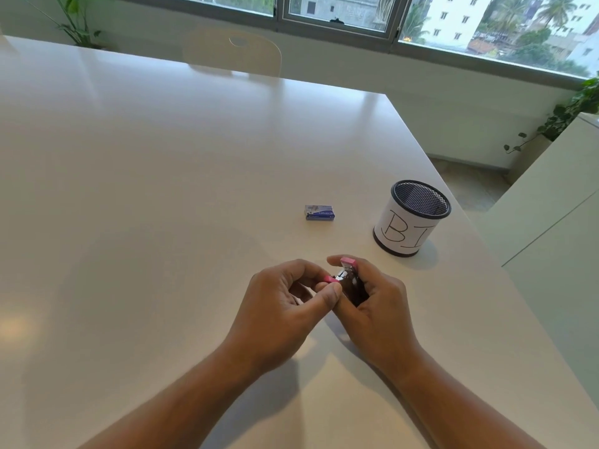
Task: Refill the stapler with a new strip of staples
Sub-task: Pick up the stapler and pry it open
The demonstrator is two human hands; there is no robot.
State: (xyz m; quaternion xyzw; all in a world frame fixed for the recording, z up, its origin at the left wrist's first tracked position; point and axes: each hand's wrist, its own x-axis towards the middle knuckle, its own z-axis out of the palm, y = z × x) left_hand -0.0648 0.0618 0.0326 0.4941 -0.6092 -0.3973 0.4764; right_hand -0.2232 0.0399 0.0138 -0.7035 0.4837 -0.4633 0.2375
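A small pink and black stapler point(347, 276) is held just above the white table point(162, 189), near its front right. My right hand point(376, 299) wraps around its dark body, with the pink top showing above the fingers. My left hand point(285, 299) pinches a pink end piece of the stapler between thumb and forefinger; bare metal shows between the two pink parts. A small blue staple box point(319, 212) lies closed on the table beyond my hands, untouched. No loose staple strip is visible.
A black mesh cup point(411, 218) wrapped in white paper lettered "BI" stands to the right of the staple box, near the table's right edge. A pale chair point(236, 53) sits at the far side. A white cabinet point(557, 205) stands to the right.
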